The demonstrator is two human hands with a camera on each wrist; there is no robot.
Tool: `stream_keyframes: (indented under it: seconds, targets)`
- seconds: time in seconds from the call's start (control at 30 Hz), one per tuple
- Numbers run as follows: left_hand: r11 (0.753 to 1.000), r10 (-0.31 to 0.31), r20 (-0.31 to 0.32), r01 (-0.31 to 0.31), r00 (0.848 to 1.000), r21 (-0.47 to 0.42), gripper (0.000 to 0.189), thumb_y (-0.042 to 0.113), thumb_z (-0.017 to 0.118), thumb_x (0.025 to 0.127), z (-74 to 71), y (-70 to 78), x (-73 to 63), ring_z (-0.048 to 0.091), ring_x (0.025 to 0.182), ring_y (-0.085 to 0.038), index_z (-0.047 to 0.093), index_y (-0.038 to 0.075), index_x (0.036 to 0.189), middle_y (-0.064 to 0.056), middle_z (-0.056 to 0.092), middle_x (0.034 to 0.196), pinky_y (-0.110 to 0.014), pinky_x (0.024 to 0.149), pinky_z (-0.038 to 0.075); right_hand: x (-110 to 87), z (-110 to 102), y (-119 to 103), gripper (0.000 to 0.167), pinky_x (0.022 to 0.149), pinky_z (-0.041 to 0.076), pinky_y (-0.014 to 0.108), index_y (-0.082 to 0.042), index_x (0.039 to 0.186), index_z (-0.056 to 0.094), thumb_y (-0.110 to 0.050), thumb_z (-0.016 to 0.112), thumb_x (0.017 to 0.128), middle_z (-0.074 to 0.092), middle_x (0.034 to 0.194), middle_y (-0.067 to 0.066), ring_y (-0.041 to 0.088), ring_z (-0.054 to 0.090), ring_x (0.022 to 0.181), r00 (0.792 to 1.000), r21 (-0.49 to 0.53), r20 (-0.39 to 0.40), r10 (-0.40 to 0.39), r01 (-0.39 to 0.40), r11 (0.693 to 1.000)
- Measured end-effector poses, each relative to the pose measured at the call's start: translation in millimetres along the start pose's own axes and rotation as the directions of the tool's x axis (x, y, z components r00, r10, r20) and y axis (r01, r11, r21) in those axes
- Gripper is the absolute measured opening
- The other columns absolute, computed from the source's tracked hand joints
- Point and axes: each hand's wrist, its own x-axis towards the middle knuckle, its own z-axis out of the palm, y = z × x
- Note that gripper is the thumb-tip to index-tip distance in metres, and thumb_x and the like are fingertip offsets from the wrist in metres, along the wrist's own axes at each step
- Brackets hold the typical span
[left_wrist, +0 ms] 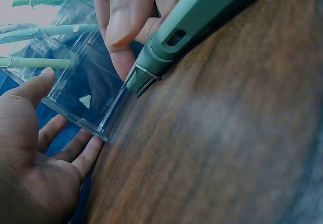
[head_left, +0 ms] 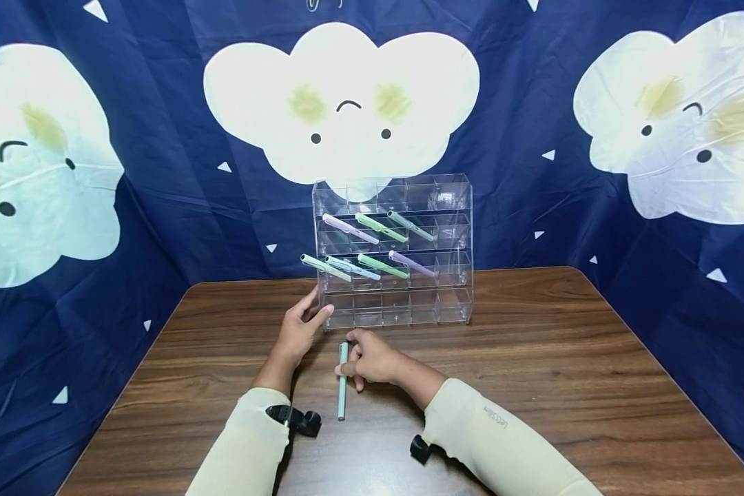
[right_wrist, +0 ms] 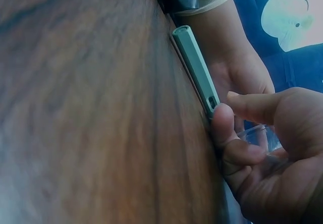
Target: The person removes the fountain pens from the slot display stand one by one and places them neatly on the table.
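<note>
A teal pen (head_left: pixel 342 386) lies lengthwise close over the table, its clip end toward the rack. My right hand (head_left: pixel 375 357) pinches it near the clip end, thumb across the barrel; in the right wrist view a fingertip (right_wrist: pixel 223 120) sits on the pen beside its slot. My left hand (head_left: pixel 299 331) is at the lower left side of the clear acrylic rack (head_left: pixel 399 318). In the left wrist view its thumb (left_wrist: pixel 36 88) stands out straight and the extended fingers (left_wrist: pixel 86 158) reach the rack's side edge.
Several pens lean in the rack's two middle tiers, among them a lilac pen (head_left: pixel 350 229) above and a light blue pen (head_left: pixel 353 268) below. The rack stands at the back of the wooden table (head_left: pixel 533 358), before a dark blue cloth (head_left: pixel 521 241) with clouds.
</note>
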Motion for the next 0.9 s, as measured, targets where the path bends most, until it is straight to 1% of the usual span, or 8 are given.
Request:
stream_keyframes:
  seconds: [0.13,0.23,0.4,0.5,0.53,0.63,0.73,0.9]
  targets:
    - [1.000,0.001,0.000,-0.001,1.000,0.002,0.066,0.019,0.073,0.107,0.7,-0.4,0.1,0.057,0.147,-0.039,0.046,0.023,0.168,-0.021,0.053,0.166,-0.017,0.091,0.058,-3.3,-4,-3,0.081,0.050,0.044,0.022,0.012,0.162,0.032,-0.006,0.079,0.099,0.066,0.076,0.003,0.013,0.060,0.047,1.000,-0.001,0.010,0.004,-0.004,1.000]
    - [1.000,0.006,0.001,-0.006,1.000,-0.002,0.066,0.019,0.073,0.107,0.8,-0.5,0.1,0.057,0.148,-0.040,0.046,0.022,0.168,-0.021,0.053,0.166,-0.017,0.092,0.058,-4.5,-8,-4,0.085,0.049,0.045,0.023,0.009,0.165,0.030,-0.006,0.081,0.098,0.064,0.077,0.003,0.014,0.060,0.047,1.000,0.014,0.013,0.008,-0.008,1.000]
    - [1.000,-0.004,0.003,0.004,1.000,0.013,0.066,0.020,0.073,0.107,-0.2,-0.4,-0.2,0.054,0.151,-0.040,0.046,0.024,0.168,-0.021,0.052,0.167,-0.017,0.092,0.057,-6.3,-16,-5,0.086,0.049,0.043,0.023,0.003,0.167,0.030,-0.006,0.081,0.098,0.061,0.079,0.004,0.016,0.060,0.048,1.000,0.038,0.020,0.024,-0.025,0.999]
    - [1.000,-0.007,0.000,0.007,1.000,0.030,0.066,0.022,0.073,0.108,0.2,-0.3,-0.1,0.053,0.152,-0.041,0.046,0.024,0.168,-0.022,0.053,0.166,-0.019,0.094,0.057,-8.0,-21,-5,0.086,0.049,0.044,0.023,0.003,0.167,0.030,-0.004,0.080,0.097,0.060,0.079,0.004,0.015,0.060,0.049,1.000,0.032,0.015,0.008,-0.008,0.999]
    - [1.000,-0.005,-0.001,0.005,1.000,0.030,0.067,0.022,0.073,0.107,0.5,-0.3,-0.2,0.054,0.151,-0.041,0.046,0.023,0.168,-0.023,0.053,0.165,-0.019,0.095,0.057,-8.6,-22,-6,0.086,0.050,0.044,0.023,0.003,0.166,0.030,-0.004,0.080,0.097,0.061,0.078,0.004,0.015,0.060,0.049,1.000,0.025,0.016,-0.001,0.000,1.000]
    - [1.000,-0.004,0.005,0.004,1.000,0.029,0.067,0.022,0.073,0.108,1.4,-1.6,-0.2,0.053,0.152,-0.042,0.045,0.022,0.168,-0.021,0.051,0.167,-0.019,0.094,0.057,-11.5,-28,-7,0.084,0.050,0.045,0.023,0.006,0.165,0.030,-0.003,0.080,0.097,0.062,0.076,0.003,0.014,0.060,0.048,1.000,-0.008,0.009,-0.027,0.027,1.000]
    - [1.000,-0.003,0.013,0.003,1.000,0.017,0.067,0.021,0.073,0.108,1.8,-2.8,0.0,0.053,0.152,-0.041,0.044,0.022,0.169,-0.018,0.048,0.170,-0.016,0.091,0.057,-15.1,-35,-10,0.082,0.050,0.045,0.024,0.005,0.164,0.031,-0.003,0.079,0.098,0.063,0.076,0.003,0.014,0.060,0.048,0.999,-0.045,-0.004,-0.041,0.041,0.998]
    - [1.000,0.014,-0.001,-0.014,1.000,0.014,0.067,0.019,0.074,0.107,-0.2,-3.1,0.2,0.053,0.152,-0.041,0.047,0.021,0.167,-0.017,0.049,0.170,-0.011,0.090,0.054,-19.5,-48,-15,0.080,0.053,0.048,0.025,0.004,0.164,0.034,-0.005,0.079,0.098,0.068,0.079,0.006,0.014,0.061,0.049,0.997,-0.109,-0.029,-0.073,0.070,0.992]
